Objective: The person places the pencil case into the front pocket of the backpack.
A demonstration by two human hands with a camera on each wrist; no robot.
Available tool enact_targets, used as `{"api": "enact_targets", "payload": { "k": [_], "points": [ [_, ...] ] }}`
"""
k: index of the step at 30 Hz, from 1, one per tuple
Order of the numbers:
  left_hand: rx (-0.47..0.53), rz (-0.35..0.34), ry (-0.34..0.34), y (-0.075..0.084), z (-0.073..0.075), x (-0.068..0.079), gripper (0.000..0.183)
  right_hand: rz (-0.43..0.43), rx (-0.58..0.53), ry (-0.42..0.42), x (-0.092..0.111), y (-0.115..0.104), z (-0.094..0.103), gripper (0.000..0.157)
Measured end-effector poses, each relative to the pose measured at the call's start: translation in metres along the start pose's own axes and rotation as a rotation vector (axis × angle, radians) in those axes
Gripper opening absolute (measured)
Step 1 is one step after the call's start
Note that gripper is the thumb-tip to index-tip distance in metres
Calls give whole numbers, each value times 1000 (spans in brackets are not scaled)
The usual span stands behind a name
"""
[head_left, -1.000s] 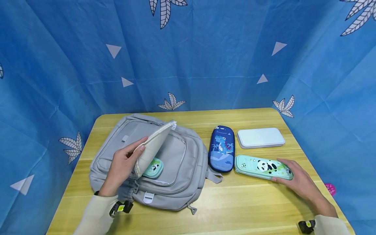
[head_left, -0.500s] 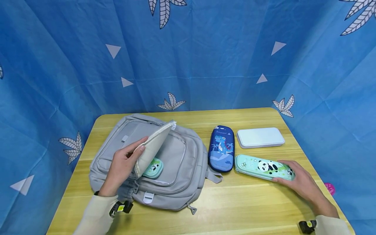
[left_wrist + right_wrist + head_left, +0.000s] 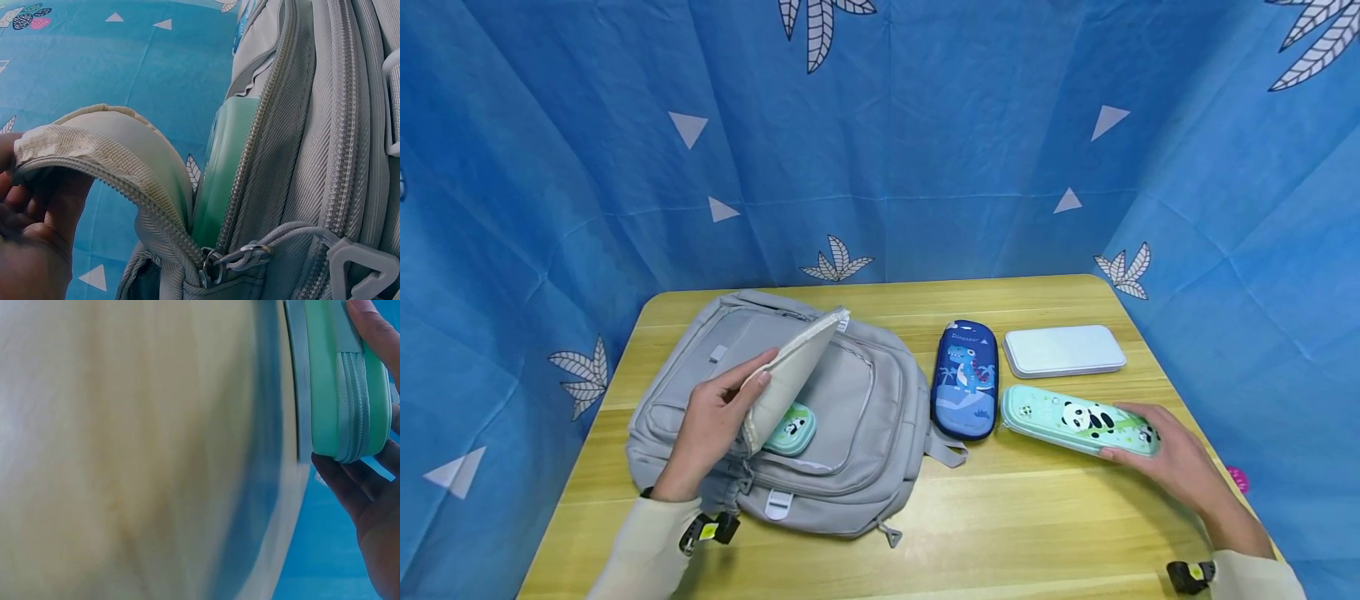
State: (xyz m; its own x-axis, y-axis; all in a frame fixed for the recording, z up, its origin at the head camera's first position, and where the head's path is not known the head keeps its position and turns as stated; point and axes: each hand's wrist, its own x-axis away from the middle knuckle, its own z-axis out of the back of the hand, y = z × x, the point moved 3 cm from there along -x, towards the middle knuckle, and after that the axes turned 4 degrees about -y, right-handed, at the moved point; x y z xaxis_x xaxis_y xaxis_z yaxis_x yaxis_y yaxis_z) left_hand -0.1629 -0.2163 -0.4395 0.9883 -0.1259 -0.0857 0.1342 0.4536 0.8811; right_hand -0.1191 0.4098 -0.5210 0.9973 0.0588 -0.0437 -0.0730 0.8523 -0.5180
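In the head view a grey backpack (image 3: 880,400) lies on the table at left, its front pocket unzipped. My left hand (image 3: 706,429) pinches the pocket's pale-lined flap (image 3: 793,375) and holds it folded back. Inside the pocket sits a mint-green panda case (image 3: 792,428), partly hidden by the flap; the left wrist view shows that green case (image 3: 215,169) behind the zipper teeth. At right, my right hand (image 3: 1180,462) grips the right end of a long mint-green panda pencil case (image 3: 1060,418), thumb on the near side. The right wrist view shows the zipped end of this pencil case (image 3: 325,387).
A dark blue dinosaur pencil case (image 3: 966,383) lies between the backpack and the held case. Behind the held case is a white pencil case (image 3: 1064,351). A grey strap (image 3: 946,450) sticks out from the backpack. Blue curtain (image 3: 887,167) surrounds the wooden table (image 3: 1000,533).
My right hand has moved slightly right with the panda pencil case, whose left end has come up a little and away from the dinosaur case. The left hand and flap stay put.
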Motion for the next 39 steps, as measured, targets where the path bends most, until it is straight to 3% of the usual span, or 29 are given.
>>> {"api": "enact_targets", "payload": {
  "k": [17, 39],
  "points": [
    [-3, 0, 7, 0, 0, 1, 40, 63, 20, 41, -14, -37, 4, 84],
    [7, 1, 5, -1, 0, 2, 40, 87, -5, 43, -32, -68, -14, 81]
  ]
}}
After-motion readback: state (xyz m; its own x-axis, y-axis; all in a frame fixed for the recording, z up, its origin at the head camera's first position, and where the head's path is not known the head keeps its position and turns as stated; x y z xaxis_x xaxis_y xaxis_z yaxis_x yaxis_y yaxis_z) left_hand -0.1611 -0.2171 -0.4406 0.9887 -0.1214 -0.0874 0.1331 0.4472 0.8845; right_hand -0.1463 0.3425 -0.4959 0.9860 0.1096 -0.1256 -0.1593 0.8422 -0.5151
